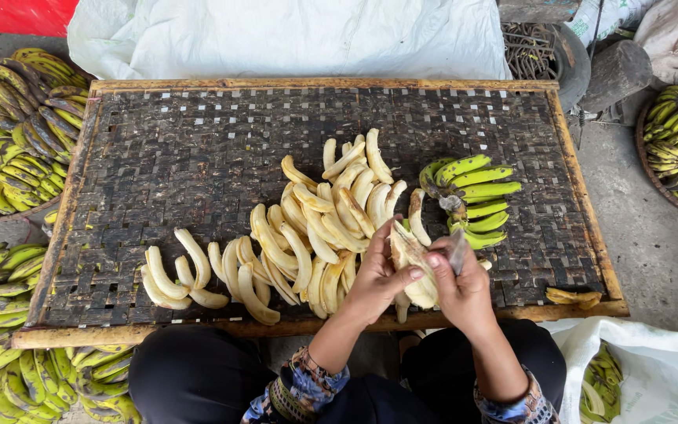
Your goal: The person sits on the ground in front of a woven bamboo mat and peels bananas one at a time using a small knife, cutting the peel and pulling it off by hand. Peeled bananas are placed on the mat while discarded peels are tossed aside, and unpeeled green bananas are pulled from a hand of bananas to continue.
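Woven tray: dark bamboo weave, it is carrying the work on its near half.
Peeled bananas: a large pale pile is lying across the tray, so much is already done.
Green bunch: it is waiting unpeeled, just beside the pile.
Left hand: it is gripping the banana in work, which is half stripped.
Right hand: it is closing on what seems a small blade; the view is blurred there.
Baskets: many unpeeled bananas are remaining around.
Loose peel: it is lying at the tray's right corner.
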